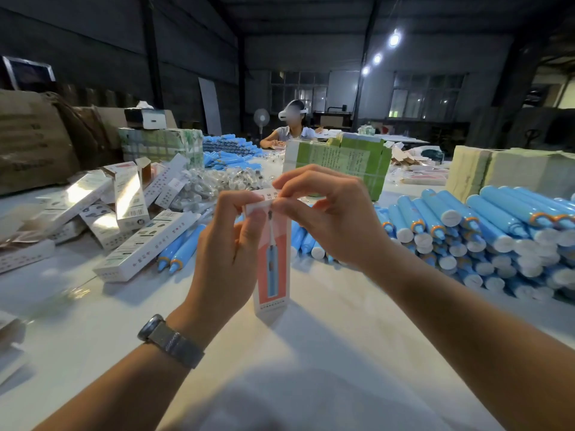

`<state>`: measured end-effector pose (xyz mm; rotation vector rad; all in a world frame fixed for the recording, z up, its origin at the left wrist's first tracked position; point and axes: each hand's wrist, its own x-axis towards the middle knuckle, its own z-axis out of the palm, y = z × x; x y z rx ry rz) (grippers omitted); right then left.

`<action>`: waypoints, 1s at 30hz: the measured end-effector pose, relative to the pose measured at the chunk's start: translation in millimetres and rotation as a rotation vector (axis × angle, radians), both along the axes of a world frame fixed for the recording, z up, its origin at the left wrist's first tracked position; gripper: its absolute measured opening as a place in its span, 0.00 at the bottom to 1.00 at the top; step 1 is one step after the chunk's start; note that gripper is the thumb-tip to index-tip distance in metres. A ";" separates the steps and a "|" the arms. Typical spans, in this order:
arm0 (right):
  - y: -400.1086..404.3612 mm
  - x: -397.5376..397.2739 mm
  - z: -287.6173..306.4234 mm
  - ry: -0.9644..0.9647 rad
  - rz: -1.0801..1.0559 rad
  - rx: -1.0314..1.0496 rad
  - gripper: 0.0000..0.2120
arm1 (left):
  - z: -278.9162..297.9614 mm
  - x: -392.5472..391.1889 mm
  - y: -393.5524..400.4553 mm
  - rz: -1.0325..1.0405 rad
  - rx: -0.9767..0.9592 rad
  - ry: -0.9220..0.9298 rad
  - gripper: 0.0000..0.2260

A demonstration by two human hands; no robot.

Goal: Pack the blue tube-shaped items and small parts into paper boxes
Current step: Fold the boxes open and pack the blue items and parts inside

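A tall paper box (273,269) with a red and white front stands upright on the white table (311,353) in front of me. My left hand (227,244) grips its upper left side. My right hand (329,213) pinches the top flap of the box. A big pile of blue tubes (485,241) with white caps lies at the right. Two more blue tubes (180,250) lie left of the box. Small parts in clear bags (224,181) are heaped behind my hands.
Filled and loose paper boxes (118,222) lie in a heap at the left. Bundles of flat box blanks (342,163) stand behind, and more (510,172) at the far right. Brown cartons (31,141) line the left edge. Another person (289,129) sits across the table.
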<state>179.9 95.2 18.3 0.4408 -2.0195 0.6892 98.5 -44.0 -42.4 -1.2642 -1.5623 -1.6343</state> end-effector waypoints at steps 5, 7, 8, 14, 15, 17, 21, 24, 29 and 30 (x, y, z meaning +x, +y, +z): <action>-0.6 -3.4 -5.5 0.020 -0.115 0.048 0.06 | -1.3 -2.0 1.0 -0.071 0.021 -0.060 0.03; -0.5 -3.7 -8.1 -0.035 -0.167 0.047 0.09 | -1.1 -1.5 -0.8 -0.081 0.033 -0.095 0.07; 0.0 -3.6 -9.4 -0.067 -0.184 0.054 0.12 | -2.0 -1.5 -1.8 -0.082 0.030 -0.113 0.10; -2.4 -8.1 -22.4 -0.212 -0.278 0.196 0.41 | -5.8 -4.0 -3.3 -0.035 -0.024 -0.201 0.19; -2.5 -10.1 -25.2 -0.229 -0.292 0.199 0.44 | -6.1 -4.4 -3.0 -0.022 -0.026 -0.197 0.19; -2.1 -13.3 -29.6 -0.253 -0.270 0.148 0.46 | -6.4 -5.3 -1.9 -0.004 -0.024 -0.180 0.17; -2.5 -17.6 -41.9 -0.295 -0.155 -0.001 0.49 | -6.8 -0.1 2.6 -0.030 0.055 -0.120 0.15; -4.9 -18.4 -51.1 -0.288 -0.120 -0.098 0.48 | -7.8 0.2 4.7 0.006 0.090 -0.105 0.15; 0.2 -16.0 -42.8 -0.231 -0.157 -0.031 0.40 | -8.9 0.2 3.9 -0.015 0.071 -0.128 0.16; 0.6 -14.5 -37.4 -0.223 -0.191 -0.009 0.38 | -9.7 0.9 2.2 -0.022 0.069 -0.138 0.18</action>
